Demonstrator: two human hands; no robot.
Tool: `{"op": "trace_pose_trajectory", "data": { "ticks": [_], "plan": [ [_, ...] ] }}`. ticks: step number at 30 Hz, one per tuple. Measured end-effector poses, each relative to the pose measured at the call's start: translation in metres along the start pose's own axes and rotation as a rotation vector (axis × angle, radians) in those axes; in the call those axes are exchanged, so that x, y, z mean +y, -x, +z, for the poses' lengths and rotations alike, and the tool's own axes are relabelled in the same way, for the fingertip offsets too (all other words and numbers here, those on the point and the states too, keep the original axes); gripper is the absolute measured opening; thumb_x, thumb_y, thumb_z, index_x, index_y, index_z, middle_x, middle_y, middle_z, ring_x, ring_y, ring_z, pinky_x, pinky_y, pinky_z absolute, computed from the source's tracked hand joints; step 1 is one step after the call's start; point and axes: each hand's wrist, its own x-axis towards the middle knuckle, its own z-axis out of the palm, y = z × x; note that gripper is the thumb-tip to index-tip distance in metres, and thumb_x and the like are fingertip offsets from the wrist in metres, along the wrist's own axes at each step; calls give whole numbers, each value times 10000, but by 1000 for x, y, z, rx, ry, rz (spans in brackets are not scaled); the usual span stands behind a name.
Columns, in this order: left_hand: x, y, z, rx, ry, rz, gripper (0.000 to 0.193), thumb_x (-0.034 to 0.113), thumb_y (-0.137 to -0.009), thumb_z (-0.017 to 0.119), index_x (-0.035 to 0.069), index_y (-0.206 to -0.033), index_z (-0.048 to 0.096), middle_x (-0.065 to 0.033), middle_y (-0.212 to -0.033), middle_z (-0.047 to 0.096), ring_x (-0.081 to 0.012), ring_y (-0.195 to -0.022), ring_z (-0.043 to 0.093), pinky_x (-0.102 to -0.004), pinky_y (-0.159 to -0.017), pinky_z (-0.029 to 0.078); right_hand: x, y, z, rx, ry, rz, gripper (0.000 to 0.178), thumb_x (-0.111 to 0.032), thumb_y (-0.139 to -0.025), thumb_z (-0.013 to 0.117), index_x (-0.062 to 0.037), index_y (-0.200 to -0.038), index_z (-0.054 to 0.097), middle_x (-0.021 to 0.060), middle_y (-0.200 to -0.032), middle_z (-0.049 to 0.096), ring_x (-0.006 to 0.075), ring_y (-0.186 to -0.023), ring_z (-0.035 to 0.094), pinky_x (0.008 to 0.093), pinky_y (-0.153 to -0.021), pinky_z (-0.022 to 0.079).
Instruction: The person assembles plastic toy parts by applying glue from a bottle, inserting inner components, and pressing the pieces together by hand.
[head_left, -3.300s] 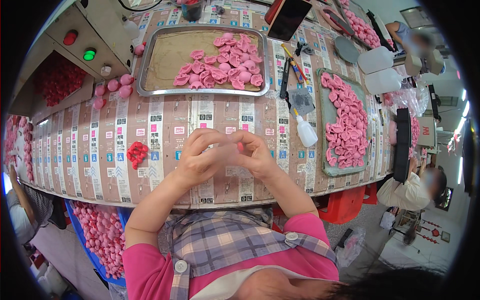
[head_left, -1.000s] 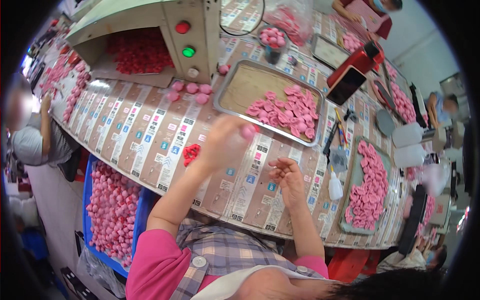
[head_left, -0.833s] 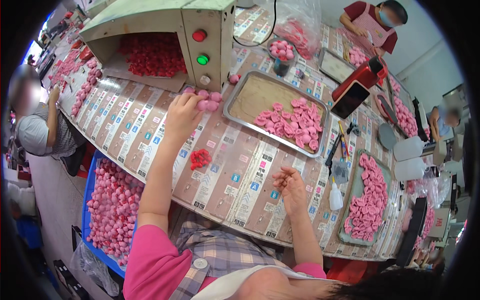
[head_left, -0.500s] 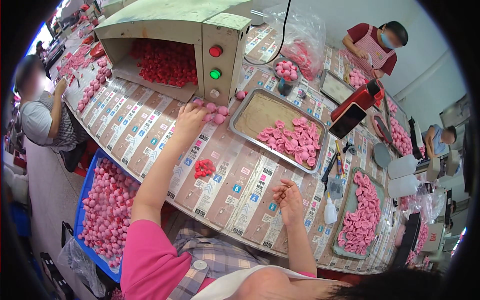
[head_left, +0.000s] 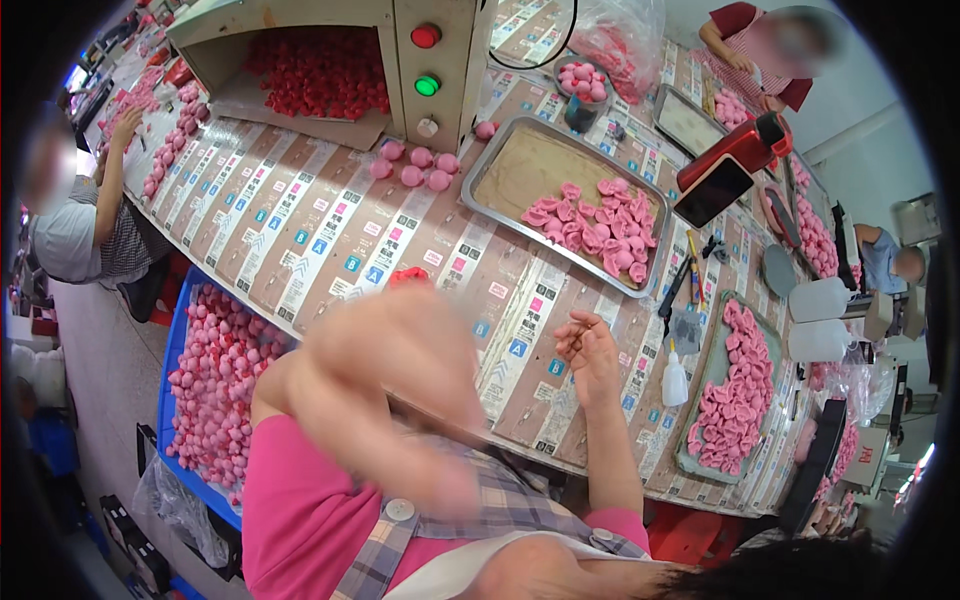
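Observation:
Raised close in front of my body, my left hand (head_left: 400,360) is smeared by motion, and whether it holds anything does not show. It partly covers a small heap of red pieces (head_left: 408,274) on the table. Over the table's near side, my right hand (head_left: 590,352) has its fingers loosely bent and apart, with nothing visible in them. Several round pink balls (head_left: 421,159) sit in a group beyond my left hand. Right of them, a metal tray (head_left: 488,205) holds curled pink pieces (head_left: 600,225) on its right part.
A machine (head_left: 440,85) with lit buttons stands at the back, red pieces inside. A blue crate (head_left: 172,350) of pink balls is at the left. At the right are a green tray (head_left: 765,385) of pink pieces, a white squeeze bottle (head_left: 675,382) and a phone (head_left: 715,192). Other people sit around.
My left hand has moved from the group of pink balls back toward my body. My right hand stays over the near side of the table. The view has shifted slightly.

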Motion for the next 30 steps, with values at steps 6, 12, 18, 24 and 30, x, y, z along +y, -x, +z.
{"op": "trace_pose_trajectory", "data": {
  "ticks": [6, 12, 18, 24, 30],
  "plan": [
    [6, 0, 32, -76, 298, 42, 127, 147, -764, 649, 155, -891, 642, -57, -913, 555, -171, -781, 549, -284, -681, 478, -1, 3, 5, 1, 22, 25, 421, -323, -828, 562, -30, -1106, 442, 77, -909, 562, 106, -764, 522, 228, -727, 430],
    [2, 4, 45, -65, 358, 58, 118, 10, -762, 561, 60, -844, 630, -84, -936, 535, -199, -723, 509, -297, -587, 439, 0, 11, 4, -20, 58, 43, 412, -327, -818, 576, -35, -1086, 464, 84, -911, 576, 108, -770, 528, 233, -735, 421],
    [-3, 5, 44, -90, 351, 60, 95, 32, -789, 546, 40, -846, 622, -85, -935, 534, -202, -734, 513, -303, -597, 440, 0, 12, 2, -19, 87, 49, 405, -313, -820, 574, -30, -1088, 466, 87, -916, 577, 112, -776, 532, 235, -736, 420],
    [4, -10, 34, -136, 214, -22, 43, 93, -765, 603, 69, -800, 594, -74, -873, 576, -191, -782, 555, -309, -690, 469, -1, 9, 2, -31, 106, 50, 356, -270, -827, 561, -36, -1084, 479, 70, -909, 580, 100, -782, 524, 232, -744, 413],
    [1, -2, 19, 25, 187, -20, 103, 98, -821, 534, 72, -921, 523, -107, -845, 577, -209, -724, 549, -308, -634, 464, -1, 2, 11, -36, 193, 22, 252, -191, -827, 556, -30, -1020, 536, 41, -911, 581, 103, -833, 526, 249, -759, 420]
  ]
}}
